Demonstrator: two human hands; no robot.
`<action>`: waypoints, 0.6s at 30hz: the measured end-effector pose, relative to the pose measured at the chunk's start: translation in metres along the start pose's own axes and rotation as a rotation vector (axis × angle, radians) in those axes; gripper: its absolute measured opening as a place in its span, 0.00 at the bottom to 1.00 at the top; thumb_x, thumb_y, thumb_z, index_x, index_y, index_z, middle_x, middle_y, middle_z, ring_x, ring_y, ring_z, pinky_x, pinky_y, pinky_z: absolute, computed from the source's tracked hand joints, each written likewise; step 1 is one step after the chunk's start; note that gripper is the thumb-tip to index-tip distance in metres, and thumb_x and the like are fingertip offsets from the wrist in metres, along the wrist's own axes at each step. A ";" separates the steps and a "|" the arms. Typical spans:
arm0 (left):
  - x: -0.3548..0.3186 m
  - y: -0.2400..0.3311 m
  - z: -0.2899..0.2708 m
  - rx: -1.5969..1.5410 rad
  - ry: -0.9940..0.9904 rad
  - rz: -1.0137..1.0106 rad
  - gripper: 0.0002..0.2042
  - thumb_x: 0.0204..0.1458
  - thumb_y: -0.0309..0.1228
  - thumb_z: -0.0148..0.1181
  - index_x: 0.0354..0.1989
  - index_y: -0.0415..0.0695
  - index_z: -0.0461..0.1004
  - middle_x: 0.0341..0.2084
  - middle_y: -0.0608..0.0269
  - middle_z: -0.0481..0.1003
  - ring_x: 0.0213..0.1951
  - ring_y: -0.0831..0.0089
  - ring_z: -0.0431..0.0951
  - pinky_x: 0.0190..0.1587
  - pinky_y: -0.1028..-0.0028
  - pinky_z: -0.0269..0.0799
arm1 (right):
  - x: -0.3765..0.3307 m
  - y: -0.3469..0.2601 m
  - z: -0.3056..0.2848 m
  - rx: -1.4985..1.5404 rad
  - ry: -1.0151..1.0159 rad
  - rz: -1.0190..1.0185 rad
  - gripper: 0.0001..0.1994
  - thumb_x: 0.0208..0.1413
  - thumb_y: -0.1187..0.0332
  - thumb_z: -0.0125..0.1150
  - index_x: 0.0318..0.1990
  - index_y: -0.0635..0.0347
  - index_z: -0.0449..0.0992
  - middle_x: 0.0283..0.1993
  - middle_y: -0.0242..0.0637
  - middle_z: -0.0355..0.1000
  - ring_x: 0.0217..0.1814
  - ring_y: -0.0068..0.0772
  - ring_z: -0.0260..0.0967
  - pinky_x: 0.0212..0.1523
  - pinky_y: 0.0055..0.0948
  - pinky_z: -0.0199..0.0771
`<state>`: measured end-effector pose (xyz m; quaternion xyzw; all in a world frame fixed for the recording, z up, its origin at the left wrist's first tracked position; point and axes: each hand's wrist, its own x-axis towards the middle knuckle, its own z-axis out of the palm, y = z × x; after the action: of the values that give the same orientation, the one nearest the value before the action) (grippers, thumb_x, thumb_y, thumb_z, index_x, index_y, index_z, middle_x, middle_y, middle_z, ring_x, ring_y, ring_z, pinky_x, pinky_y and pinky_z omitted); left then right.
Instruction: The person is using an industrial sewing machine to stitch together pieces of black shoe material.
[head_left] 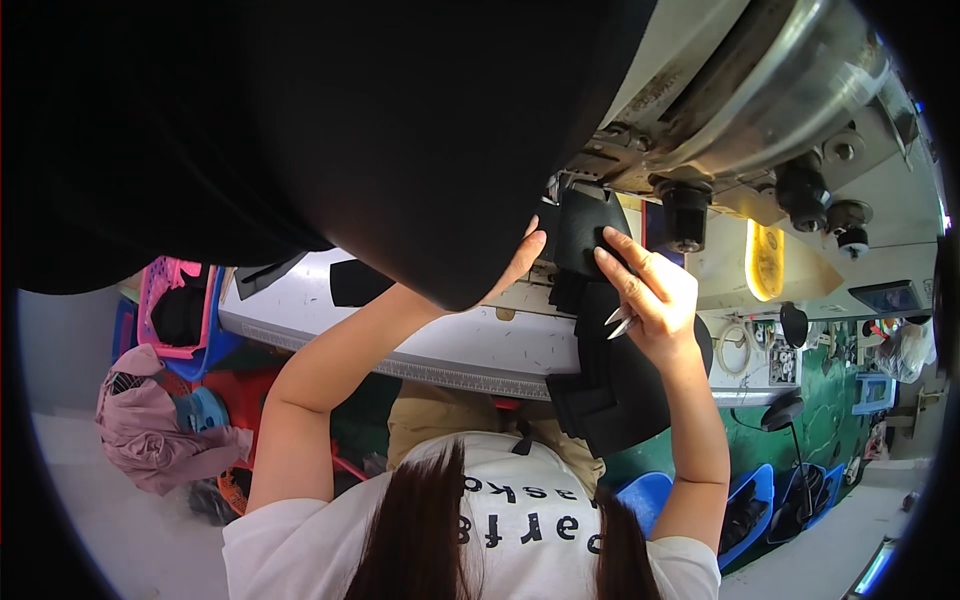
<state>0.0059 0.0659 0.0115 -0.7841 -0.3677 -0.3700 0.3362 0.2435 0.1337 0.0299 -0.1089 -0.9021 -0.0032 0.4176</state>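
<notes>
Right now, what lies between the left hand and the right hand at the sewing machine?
In the head view, a flat black panel lies between the left hand and the right hand, whose fingertips rest on it; that hand also holds metal snips.

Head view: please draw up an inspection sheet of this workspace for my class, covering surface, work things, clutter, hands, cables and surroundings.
Surface: white table, ruler-marked front edge, scattered dark specks.
Work things: black piece at the sewing machine; overlapping black pieces extend past the front edge.
Clutter: pink basket at left, dark contents.
Hands: right hand holds a pointed metal tool, fingertips on the black piece; left hand partly hidden, grip unclear.
Cables: pale coil at right, cord or tubing unclear.
Surroundings: green floor, blue bins at right.
</notes>
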 end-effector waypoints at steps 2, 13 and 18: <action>0.001 0.001 0.001 -0.074 0.017 -0.054 0.09 0.40 0.23 0.66 0.32 0.44 0.77 0.32 0.66 0.77 0.38 0.71 0.78 0.49 0.64 0.65 | 0.001 0.003 0.001 -0.001 -0.007 0.007 0.33 0.21 0.75 0.64 0.48 0.58 0.78 0.36 0.37 0.74 0.27 0.35 0.70 0.27 0.29 0.72; 0.014 -0.018 0.016 -0.017 0.095 -0.097 0.10 0.36 0.21 0.68 0.28 0.43 0.76 0.27 0.67 0.75 0.32 0.71 0.76 0.34 0.72 0.62 | 0.011 0.028 0.008 -0.075 -0.125 0.165 0.26 0.42 0.87 0.60 0.50 0.52 0.77 0.48 0.40 0.75 0.43 0.42 0.75 0.41 0.31 0.74; -0.001 -0.024 0.029 -0.124 0.019 -0.235 0.08 0.39 0.18 0.65 0.28 0.42 0.75 0.29 0.63 0.74 0.31 0.70 0.76 0.36 0.69 0.66 | 0.002 0.046 0.009 -0.034 -0.191 0.309 0.27 0.42 0.87 0.60 0.52 0.52 0.76 0.45 0.41 0.76 0.41 0.37 0.75 0.38 0.29 0.74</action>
<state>-0.0045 0.1006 0.0017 -0.7513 -0.4304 -0.4364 0.2447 0.2441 0.1797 0.0217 -0.2530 -0.9100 0.0558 0.3237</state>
